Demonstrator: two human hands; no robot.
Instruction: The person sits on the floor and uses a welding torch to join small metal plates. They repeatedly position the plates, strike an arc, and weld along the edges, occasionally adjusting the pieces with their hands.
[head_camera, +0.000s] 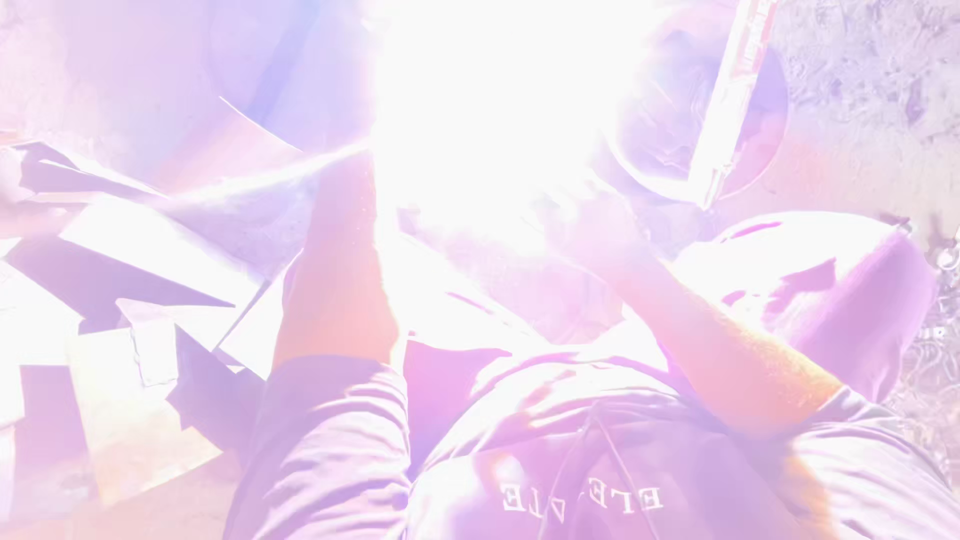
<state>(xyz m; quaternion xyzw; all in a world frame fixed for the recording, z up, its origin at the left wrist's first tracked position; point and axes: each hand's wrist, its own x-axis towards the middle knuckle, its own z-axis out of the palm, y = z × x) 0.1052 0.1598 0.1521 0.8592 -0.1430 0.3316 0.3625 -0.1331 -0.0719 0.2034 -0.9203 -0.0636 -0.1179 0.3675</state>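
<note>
Both forearms are stretched away from the body into a fierce white glare. The left hand (355, 190) and the right hand (590, 215) are swallowed by it, so whether the fingers are apart or together cannot be told. Flat metal sheet offcuts (130, 260) are heaped at the left, just beside the left forearm. A round pan (760, 120) is seen far right.

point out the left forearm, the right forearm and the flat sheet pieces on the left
left forearm (335, 285): head view, middle of the bare forearm
right forearm (720, 350): head view, middle of the forearm
flat sheet pieces (150, 240): head view, top face of one pale piece
</note>
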